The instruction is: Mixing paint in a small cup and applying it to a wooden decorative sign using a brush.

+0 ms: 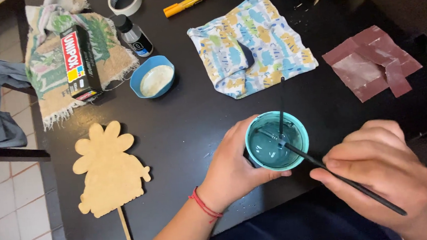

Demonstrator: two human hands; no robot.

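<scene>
Right hand (377, 173) at 4 o'clock, fingers pinched on thin black brush (337, 176), tip dipped in teal paint. Left hand (237, 166) wrapped around teal cup (277, 140), centre of black table (183, 122). Wooden cutout (108, 170) at 9 o'clock. Blue bowl (153, 76), patterned cloth (251, 44) at 12 o'clock.

Wooden cutout (109, 170), patterned cloth (253, 44), blue bowl (153, 76) (white contents), tape roll (125, 2).
</scene>
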